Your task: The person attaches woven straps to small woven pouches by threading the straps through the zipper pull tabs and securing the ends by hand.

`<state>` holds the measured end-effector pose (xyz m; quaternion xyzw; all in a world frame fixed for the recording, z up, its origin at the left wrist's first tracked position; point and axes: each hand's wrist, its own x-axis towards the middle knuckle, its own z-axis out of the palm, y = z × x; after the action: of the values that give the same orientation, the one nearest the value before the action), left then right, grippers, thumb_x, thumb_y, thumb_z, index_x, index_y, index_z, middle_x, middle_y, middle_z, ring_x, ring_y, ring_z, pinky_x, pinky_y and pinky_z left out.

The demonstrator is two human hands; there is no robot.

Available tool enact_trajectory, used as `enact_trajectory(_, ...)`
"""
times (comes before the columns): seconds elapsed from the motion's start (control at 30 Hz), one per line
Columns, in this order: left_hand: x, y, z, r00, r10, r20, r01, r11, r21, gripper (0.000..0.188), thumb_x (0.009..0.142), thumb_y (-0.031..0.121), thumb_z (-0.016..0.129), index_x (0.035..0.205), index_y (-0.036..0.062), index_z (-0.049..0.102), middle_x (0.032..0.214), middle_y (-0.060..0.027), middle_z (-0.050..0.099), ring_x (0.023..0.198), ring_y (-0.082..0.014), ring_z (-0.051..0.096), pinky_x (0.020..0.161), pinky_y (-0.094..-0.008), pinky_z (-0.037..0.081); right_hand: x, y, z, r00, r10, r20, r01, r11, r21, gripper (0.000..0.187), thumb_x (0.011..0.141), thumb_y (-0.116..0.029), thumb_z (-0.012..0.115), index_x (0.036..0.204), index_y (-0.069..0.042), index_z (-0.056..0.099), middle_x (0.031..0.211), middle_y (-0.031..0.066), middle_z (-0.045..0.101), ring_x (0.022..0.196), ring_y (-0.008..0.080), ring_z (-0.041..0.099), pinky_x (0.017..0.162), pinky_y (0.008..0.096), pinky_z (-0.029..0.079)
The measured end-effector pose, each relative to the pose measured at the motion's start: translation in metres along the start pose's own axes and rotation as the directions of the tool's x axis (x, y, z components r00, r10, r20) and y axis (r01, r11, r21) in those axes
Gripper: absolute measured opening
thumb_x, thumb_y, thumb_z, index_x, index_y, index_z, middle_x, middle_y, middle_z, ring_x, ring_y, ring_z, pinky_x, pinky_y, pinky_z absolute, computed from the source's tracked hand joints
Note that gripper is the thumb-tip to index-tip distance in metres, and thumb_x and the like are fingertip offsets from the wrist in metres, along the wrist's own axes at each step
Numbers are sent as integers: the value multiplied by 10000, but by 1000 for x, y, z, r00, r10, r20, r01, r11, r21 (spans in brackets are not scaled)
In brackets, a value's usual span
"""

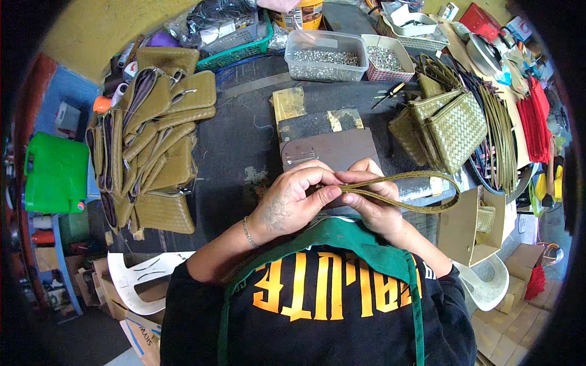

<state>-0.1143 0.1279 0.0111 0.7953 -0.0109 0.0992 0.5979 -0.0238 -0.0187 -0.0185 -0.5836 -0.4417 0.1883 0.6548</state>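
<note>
An olive strap [421, 177] is bent into a long loop that reaches out to the right. Its ends come together between my two hands, just above the near edge of the table. My left hand [287, 201] pinches the ends between thumb and fingers. Close against it, my right hand [375, 204] is closed on the strap where the loop begins. The fingers partly hide the strap's ends. Beyond my hands lies a flat brown board [342, 148] with a rounded slot-like outline on it.
Olive woven pouches [174, 165] are heaped at the left, and more pouches [448, 128] stand at the right beside a bundle of thin straps [502, 140]. A clear tub [326, 39] and a lined basket [386, 73] hold small metal parts. A yellow-and-black tool [389, 96] lies nearby.
</note>
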Motion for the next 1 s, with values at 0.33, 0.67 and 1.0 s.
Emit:
enact_trajectory(0.33, 4, 5, -16, 980, 181, 86, -197, 787, 584, 888, 649, 532, 595, 1254, -31, 269, 1204, -201, 392, 1128, -318, 382, 914, -380, 337, 17, -1, 6, 989, -148, -30, 141, 976, -165, 124, 727, -54, 608, 828, 9, 572, 780, 102, 550, 716, 209, 522, 614, 289, 425)
enact_trajectory(0.67, 5, -13, 5, 982, 180, 59, -189, 947, 260, 561, 765, 338, 568, 1107, -76, 407, 1004, -226, 523, 898, -318, 549, 738, -353, 447, 16, 1, 8, 973, -228, -35, 218, 960, -176, 101, 699, -15, 612, 788, 12, 571, 765, 100, 546, 693, 219, 513, 628, 298, 419)
enact_trajectory(1.0, 15, -14, -3, 976, 115, 184, -152, 968, 198, 513, 801, 345, 514, 1112, -56, 437, 980, -186, 552, 901, -268, 555, 746, -320, 438, 16, -6, -14, 997, 23, 73, -19, 998, -57, 227, 682, -66, 663, 890, -7, 596, 780, 65, 551, 708, 147, 513, 628, 268, 412)
